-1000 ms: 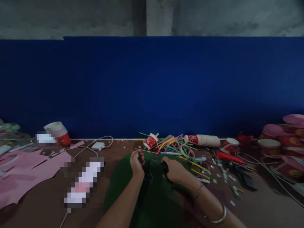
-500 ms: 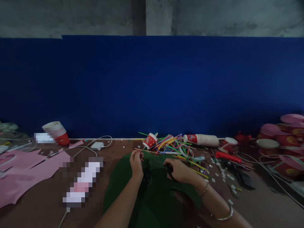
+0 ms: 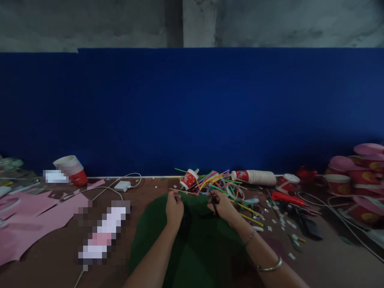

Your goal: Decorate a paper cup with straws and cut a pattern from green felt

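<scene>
My left hand (image 3: pixel 174 210) is over a large dark green sheet (image 3: pixel 150 236), its fingers pinched together. A thin tan stick (image 3: pixel 187 193) shows at its fingertips; whether it is held or lies behind them I cannot tell. Black-handled scissors (image 3: pixel 213 200) are gripped in my right hand (image 3: pixel 223 206), with the blades pointing up and away. Just beyond both hands lies a heap of coloured drinking straws (image 3: pixel 214 180), with a red paper cup (image 3: pixel 189 179) tipped on its left side.
A stack of paper cups (image 3: pixel 258 177) lies at the back. Red cups with pink tops (image 3: pixel 364 176) crowd the right, near a red-handled tool (image 3: pixel 288 197) and paper scraps. Pink sheets (image 3: pixel 39 216), a white adapter (image 3: pixel 123 186) with cables, and upright stacked cups (image 3: pixel 72 168) occupy the left.
My right hand has turned the scissors from pointing left to pointing up and away. The left hand has shifted slightly right, and the dark shape under it no longer shows the same way.
</scene>
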The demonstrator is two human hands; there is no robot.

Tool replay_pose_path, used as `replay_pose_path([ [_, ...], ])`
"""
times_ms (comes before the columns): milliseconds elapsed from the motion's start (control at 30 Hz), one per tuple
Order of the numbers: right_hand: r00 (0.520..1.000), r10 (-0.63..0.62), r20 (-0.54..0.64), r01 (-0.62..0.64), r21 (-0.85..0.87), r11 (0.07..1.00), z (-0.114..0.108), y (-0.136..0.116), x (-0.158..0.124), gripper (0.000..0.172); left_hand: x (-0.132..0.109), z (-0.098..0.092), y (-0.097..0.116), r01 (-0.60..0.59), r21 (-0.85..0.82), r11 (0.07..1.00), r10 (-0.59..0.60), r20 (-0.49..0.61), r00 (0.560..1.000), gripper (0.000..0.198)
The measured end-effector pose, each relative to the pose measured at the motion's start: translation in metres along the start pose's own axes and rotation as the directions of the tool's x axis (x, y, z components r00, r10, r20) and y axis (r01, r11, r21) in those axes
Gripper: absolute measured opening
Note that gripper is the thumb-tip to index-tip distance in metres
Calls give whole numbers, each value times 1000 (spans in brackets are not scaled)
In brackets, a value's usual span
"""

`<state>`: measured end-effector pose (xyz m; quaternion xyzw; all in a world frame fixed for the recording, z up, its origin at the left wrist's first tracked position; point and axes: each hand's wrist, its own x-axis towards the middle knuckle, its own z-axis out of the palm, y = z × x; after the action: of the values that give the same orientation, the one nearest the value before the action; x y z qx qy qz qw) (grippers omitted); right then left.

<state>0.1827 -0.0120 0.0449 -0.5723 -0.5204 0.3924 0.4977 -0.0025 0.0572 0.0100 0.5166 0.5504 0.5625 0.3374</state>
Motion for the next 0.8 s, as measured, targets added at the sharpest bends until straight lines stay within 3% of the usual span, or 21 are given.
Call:
replay_pose_path([
  [300, 992, -24, -122, 26, 11, 1000, -10, 11, 6, 31, -15, 13, 6, -43, 68, 997, 25, 236, 971, 12],
  [433, 991, -50, -127, 48, -20, 999, -10, 3, 3, 29, -8, 6, 5, -2, 95, 996, -17, 196, 980, 14],
  [533, 981, -153, -121, 147, -56, 988, -14, -5, 1, 30, -8, 2, 4, -1, 141, 990, -22, 161, 987, 16],
  [700, 954, -288, -86, 282, -77, 956, -14, -12, -5, 36, -14, 6, 4, -68, 177, 982, 46, 126, 991, 28],
  [800, 909, -406, -89, 389, -163, 907, -9, -13, -10, 38, -15, 5, 9, -128, 221, 967, 108, 98, 989, 29],
])
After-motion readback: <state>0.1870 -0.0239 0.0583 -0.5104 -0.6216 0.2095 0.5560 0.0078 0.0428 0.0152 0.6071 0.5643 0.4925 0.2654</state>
